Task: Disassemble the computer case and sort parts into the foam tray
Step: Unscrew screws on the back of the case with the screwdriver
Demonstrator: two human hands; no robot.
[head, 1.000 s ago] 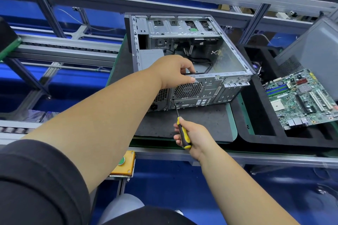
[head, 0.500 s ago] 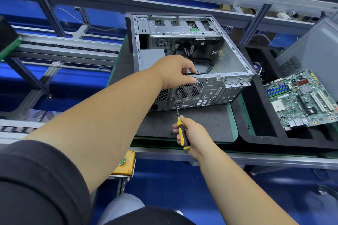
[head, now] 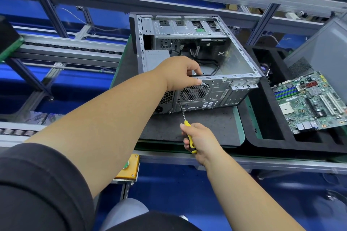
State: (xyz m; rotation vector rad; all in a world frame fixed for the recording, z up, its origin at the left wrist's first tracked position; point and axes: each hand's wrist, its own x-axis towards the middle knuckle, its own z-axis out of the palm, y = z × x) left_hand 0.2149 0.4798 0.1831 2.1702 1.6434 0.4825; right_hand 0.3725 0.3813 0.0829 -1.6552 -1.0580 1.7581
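Both arms outstretched, hands [head: 180, 73] [head: 201, 139] apparently gripping

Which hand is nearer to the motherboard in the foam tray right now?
The right hand, which grips the screwdriver in front of the computer case, left of the motherboard. The left hand holds the case's rear top edge, farther left.

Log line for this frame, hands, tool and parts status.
left hand: grips case rear top edge | right hand: holds screwdriver, tip at rear panel by fan grille | motherboard: in foam tray
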